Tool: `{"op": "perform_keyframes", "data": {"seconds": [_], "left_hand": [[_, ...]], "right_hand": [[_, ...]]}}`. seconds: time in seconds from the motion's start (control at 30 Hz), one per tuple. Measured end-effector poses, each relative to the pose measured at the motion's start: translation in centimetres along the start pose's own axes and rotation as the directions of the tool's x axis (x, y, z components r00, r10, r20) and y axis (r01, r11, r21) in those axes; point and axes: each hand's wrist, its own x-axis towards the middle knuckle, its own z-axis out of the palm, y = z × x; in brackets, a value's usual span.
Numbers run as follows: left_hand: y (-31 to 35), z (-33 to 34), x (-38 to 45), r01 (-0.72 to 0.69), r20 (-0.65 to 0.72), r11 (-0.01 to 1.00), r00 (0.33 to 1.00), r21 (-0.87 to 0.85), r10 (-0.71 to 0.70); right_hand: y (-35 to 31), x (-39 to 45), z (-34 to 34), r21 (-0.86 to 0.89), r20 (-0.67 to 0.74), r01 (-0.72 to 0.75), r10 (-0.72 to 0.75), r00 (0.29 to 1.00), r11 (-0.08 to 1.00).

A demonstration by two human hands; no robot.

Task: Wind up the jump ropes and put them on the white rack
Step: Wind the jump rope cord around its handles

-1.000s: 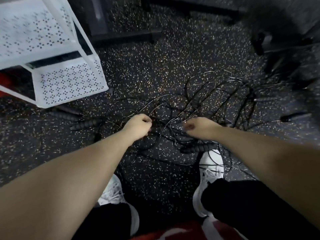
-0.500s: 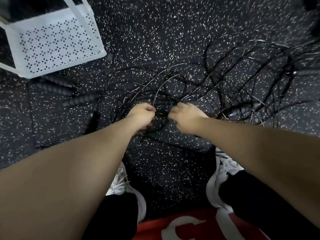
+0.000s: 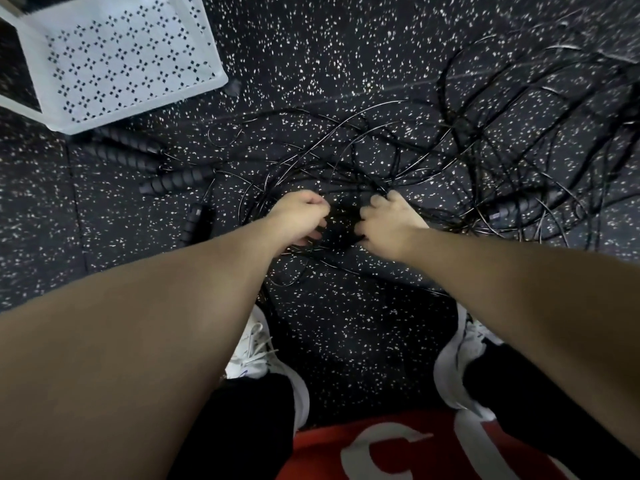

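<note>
Two hands reach into the middle of the frame: the left hand point(image 3: 298, 216) and the right hand point(image 3: 388, 223), both with curled fingers buried in the cords. One white rack point(image 3: 114, 60) shows at the upper left, only a perforated shelf of it in view. Five black ribbed handles can be counted: four at the left, namely two point(image 3: 128, 142) point(image 3: 121, 157) just below the rack, a third point(image 3: 173, 181) beneath them and a fourth point(image 3: 194, 226) lower down, and one point(image 3: 512, 209) at the right. The thin black cords point(image 3: 450, 140) form one tangle; how many ropes it holds cannot be told. Two white shoes, one point(image 3: 263, 355) lower centre, one point(image 3: 460, 362) lower right.
</note>
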Motion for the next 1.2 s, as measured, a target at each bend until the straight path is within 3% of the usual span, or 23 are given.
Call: {"op": "perform_keyframes", "data": {"seconds": [0.17, 0.33, 0.5, 0.63, 0.8, 0.93, 1.03, 1.2], "left_hand": [[0.6, -0.1, -0.5, -0.031, 0.048, 0.995, 0.998, 0.096, 0.027], [2.3, -0.4, -2.3, -0.216, 0.093, 0.929, 0.976, 0.301, 0.197], [2.9, -2.2, -4.7, -0.228, 0.129, 0.863, 0.973, 0.45, 0.19], [2.9, -3.4, -6.5, -0.227, 0.132, 0.793, 0.974, 0.565, 0.185], [5.5, -3.5, -10.1, -0.177, 0.112, 0.861, 0.984, 0.477, 0.141], [6.5, -4.1, -12.9, -0.129, 0.11, 0.933, 0.989, 0.337, 0.097], [6.6, -4.8, -14.2, -0.128, 0.039, 0.963, 0.992, 0.238, 0.122], [7.5, -5.2, -16.7, -0.197, -0.059, 0.979, 0.978, 0.048, 0.199]], "right_hand": [[2.1, -2.4, -2.0, 0.153, -0.174, 0.046, -0.019, 0.985, 0.987], [4.2, -5.0, -5.2, 0.429, -0.291, 0.007, 0.131, 0.948, 0.903], [5.3, -8.0, -8.9, 0.529, -0.277, -0.005, 0.178, 0.944, 0.848], [5.4, -10.7, -11.3, 0.557, -0.363, 0.071, 0.166, 0.917, 0.828], [5.4, -13.7, -14.3, 0.552, -0.457, 0.076, 0.225, 0.861, 0.83], [5.6, -16.1, -16.5, 0.826, -0.262, 0.026, 0.343, 0.902, 0.562], [5.5, -17.9, -18.0, 0.845, -0.295, 0.076, 0.342, 0.892, 0.53], [5.2, -21.4, -20.9, 0.91, -0.226, 0.062, 0.365, 0.903, 0.409]]}}
